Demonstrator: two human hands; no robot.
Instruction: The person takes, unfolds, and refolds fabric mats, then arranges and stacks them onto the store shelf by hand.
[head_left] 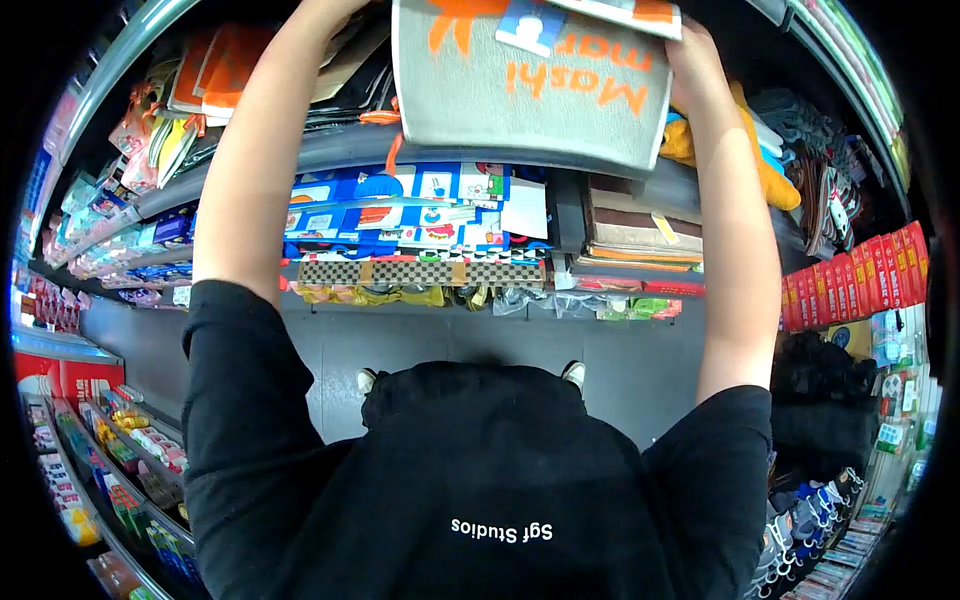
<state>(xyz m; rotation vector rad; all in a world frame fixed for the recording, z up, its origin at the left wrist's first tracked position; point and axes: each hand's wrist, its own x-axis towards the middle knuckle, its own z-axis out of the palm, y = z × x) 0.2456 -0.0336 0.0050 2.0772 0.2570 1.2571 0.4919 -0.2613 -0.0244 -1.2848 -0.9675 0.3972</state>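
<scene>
Bright, cool light, seemingly from overhead, whitens both forearms and spreads a soft sheen over the grey floor. The curved metal rail at upper left catches a pale glare. Shade gathers beneath the shelves, and the black shirt swallows most fold detail, though its white lettering reads sharply. Print on the grey piece is legible too. Strong fisheye distortion bows the shelving; small packages near the rim look soft, and the corners fall to black.
</scene>
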